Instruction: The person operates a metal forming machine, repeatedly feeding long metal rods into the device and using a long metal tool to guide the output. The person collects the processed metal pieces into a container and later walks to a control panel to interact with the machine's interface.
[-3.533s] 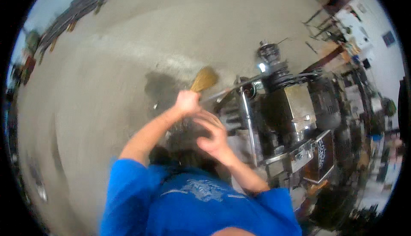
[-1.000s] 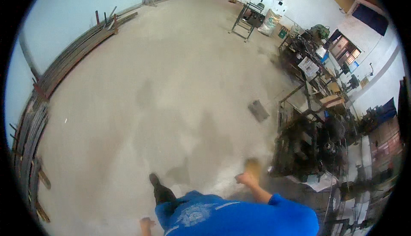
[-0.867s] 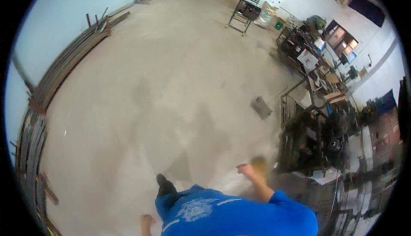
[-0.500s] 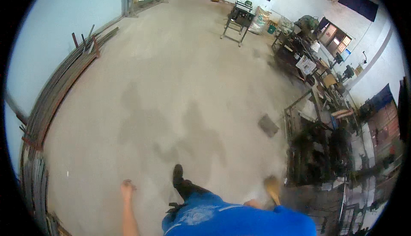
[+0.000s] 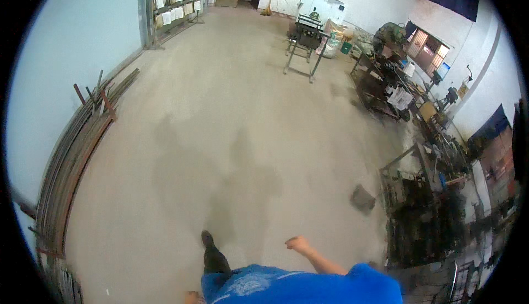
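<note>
My right hand (image 5: 298, 243) is held out over the floor in front of my blue shirt (image 5: 308, 287). Its fingers are curled in, and nothing shows in them. Only a small part of my left hand (image 5: 192, 297) appears at the lower edge, beside my dark trouser leg (image 5: 216, 260); its fingers cannot be made out. Neither hand touches an object that I can see. A dark shoe (image 5: 207, 239) is stretched forward on the pale floor (image 5: 165, 83).
Long metal bars (image 5: 77, 166) lie along the left wall. A rack with papers (image 5: 176, 1) stands beyond them. Ahead is a metal-legged stand (image 5: 300, 56). Cluttered workbenches (image 5: 386, 83) and a dark frame (image 5: 424, 205) line the right. A flat grey piece (image 5: 363, 199) lies on the floor.
The view has moved forward. My right hand has swung up and forward, while my left has dropped back to the lower edge. A yellow-brown object near my right side is out of sight.
</note>
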The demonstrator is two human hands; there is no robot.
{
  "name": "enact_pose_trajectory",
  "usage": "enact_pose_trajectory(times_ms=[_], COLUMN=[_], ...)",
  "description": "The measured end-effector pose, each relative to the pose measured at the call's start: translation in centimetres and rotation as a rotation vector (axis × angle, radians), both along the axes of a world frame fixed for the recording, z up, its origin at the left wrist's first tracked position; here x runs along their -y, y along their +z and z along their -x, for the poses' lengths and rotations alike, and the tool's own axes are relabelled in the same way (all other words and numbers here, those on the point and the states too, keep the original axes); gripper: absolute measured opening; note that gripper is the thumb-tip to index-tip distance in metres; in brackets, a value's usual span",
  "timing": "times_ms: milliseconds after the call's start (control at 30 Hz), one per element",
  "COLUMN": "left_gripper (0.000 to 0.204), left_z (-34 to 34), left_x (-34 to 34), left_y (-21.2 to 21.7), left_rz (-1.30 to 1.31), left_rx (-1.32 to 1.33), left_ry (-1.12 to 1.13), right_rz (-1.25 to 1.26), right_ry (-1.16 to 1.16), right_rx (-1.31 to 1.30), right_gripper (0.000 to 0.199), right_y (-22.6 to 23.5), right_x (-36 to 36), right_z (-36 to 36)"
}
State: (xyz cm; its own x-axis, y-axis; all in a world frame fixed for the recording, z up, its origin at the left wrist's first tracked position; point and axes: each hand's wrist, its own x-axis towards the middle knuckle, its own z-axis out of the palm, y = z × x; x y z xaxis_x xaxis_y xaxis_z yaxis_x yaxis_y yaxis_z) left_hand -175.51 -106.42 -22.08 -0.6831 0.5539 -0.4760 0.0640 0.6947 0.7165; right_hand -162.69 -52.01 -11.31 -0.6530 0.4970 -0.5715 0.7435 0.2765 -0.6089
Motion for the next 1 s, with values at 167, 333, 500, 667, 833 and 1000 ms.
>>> enact_pose_trajectory(times_ms=[167,333,500,667,833,1000], left_gripper=[0.031,0.022,0.02,0.027,0.03,0.022], left_z=[20.0,45.8,68.2,83.5,91.2,100.6], left_x=[-3.5,-11.0,-27.8,-36.2,-39.5,-36.9], left_y=[-1.1,-3.8,4.3,2.0,5.2,1.5], left_rz=[0.385,-0.063,-0.136,-0.07,0.027,0.356], left_rx=[0.043,0.037,0.16,0.079,0.433,-0.692], left_ry=[-0.179,0.349,0.453,0.288,0.389,-0.582], right_rz=[-0.05,0.139,0.211,0.3,-0.02,0.482], right_ry=[-0.241,-0.343,-0.369,-0.267,0.201,-0.145], right_rx=[0.13,0.448,0.528,0.513,0.246,-0.645], right_gripper=[0.018,0.02,0.02,0.021,0.026,0.012], right_y=[-8.1,-1.4,-5.9,-12.7,-17.7,23.7], right_x=[-4.3,-5.4,-10.7,-17.4,-29.6,-36.7], right_z=[10.0,19.2,30.8,48.1,71.9,105.9])
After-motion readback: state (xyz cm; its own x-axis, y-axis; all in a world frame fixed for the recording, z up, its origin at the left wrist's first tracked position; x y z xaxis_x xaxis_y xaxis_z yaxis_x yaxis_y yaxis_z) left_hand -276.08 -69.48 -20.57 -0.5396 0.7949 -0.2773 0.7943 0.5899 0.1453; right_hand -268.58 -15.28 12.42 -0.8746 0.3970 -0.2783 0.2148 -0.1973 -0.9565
